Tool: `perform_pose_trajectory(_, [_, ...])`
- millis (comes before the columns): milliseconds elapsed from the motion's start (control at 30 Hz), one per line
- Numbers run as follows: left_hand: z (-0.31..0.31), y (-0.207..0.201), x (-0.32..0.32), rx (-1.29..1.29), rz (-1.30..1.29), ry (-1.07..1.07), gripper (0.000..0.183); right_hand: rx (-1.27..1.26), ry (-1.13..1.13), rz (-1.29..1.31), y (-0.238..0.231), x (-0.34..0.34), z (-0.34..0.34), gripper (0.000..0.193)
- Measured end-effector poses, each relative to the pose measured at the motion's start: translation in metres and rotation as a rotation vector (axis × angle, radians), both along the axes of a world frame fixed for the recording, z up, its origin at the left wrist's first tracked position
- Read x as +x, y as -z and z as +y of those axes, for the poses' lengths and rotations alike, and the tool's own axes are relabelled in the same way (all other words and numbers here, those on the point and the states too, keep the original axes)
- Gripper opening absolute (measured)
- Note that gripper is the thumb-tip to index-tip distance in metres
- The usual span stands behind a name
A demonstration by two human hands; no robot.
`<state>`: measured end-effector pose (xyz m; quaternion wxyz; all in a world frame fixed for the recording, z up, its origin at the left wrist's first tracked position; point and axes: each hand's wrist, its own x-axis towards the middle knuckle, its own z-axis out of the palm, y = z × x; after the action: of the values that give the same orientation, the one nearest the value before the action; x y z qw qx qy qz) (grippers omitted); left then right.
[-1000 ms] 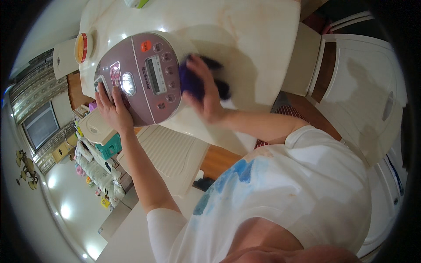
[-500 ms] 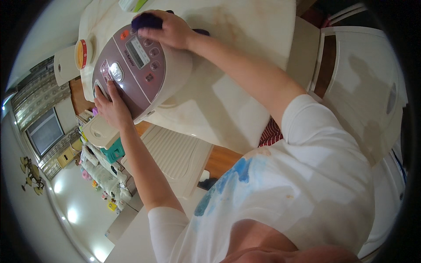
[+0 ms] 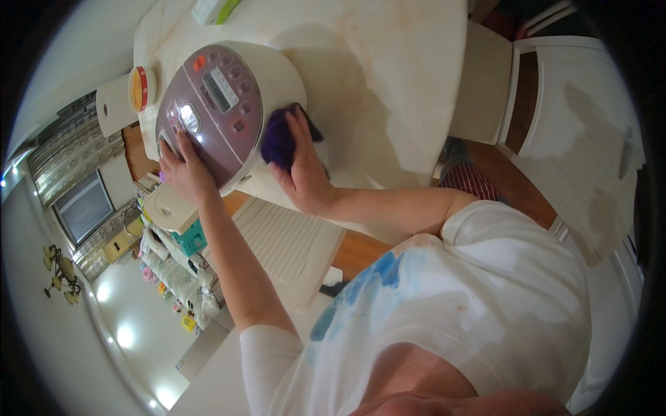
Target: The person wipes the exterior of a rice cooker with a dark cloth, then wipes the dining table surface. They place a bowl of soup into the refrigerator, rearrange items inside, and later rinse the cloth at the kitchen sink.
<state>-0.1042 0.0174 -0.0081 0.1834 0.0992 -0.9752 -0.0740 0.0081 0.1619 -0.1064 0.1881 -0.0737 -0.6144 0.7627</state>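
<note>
A rice cooker (image 3: pixel 229 125) with a white body and a mauve lid stands on the table, its buttons and small display facing up. My left hand (image 3: pixel 186 170) rests on the lid's left part, fingers stretched out near the shiny oval button. In my right hand (image 3: pixel 305 170) is a dark purple cloth (image 3: pixel 281 139), bunched up and pressed against the cooker's white side. The fingers of that hand lie over the cloth.
The cooker stands on a pale marbled table (image 3: pixel 395 83). Beyond it on the left is a round red-and-yellow container (image 3: pixel 142 89), and a white-and-green item (image 3: pixel 215 10) lies at the far edge. Pale chairs (image 3: pixel 284 243) surround the table. A teal stool (image 3: pixel 190 239) stands further off.
My right hand has moved with the purple cloth from the lid's far edge down to the near right side of the cooker. My left hand stays on the lid.
</note>
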Motion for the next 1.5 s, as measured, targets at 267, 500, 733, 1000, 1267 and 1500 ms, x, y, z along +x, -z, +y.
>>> perform_pose_trajectory(267, [-0.006,0.003,0.000,-0.047,0.009,0.001,0.075,0.223,0.108,0.317,0.016,-0.118,0.047,0.048])
perform_pose_trajectory(500, [-0.002,0.004,-0.004,-0.069,-0.012,-0.143,0.081,-0.040,-0.331,-0.202,0.057,-0.212,0.062,0.059])
perform_pose_trajectory(733, [-0.001,0.000,-0.005,-0.069,-0.010,-0.126,0.079,-0.247,-0.114,-0.115,0.089,-0.140,0.041,0.067])
perform_pose_trajectory(1000, [0.024,-0.004,0.041,0.014,0.010,0.056,0.072,-0.155,-0.163,-0.205,0.076,-0.184,0.088,0.071])
perform_pose_trajectory(1267, [-0.035,0.000,0.016,0.364,0.071,0.194,0.059,0.023,-0.069,0.205,-0.022,-0.177,0.112,0.056])
perform_pose_trajectory(1500, [-0.052,0.012,0.004,0.505,0.016,0.174,0.061,-0.152,-0.005,0.172,0.030,-0.118,0.077,0.039])
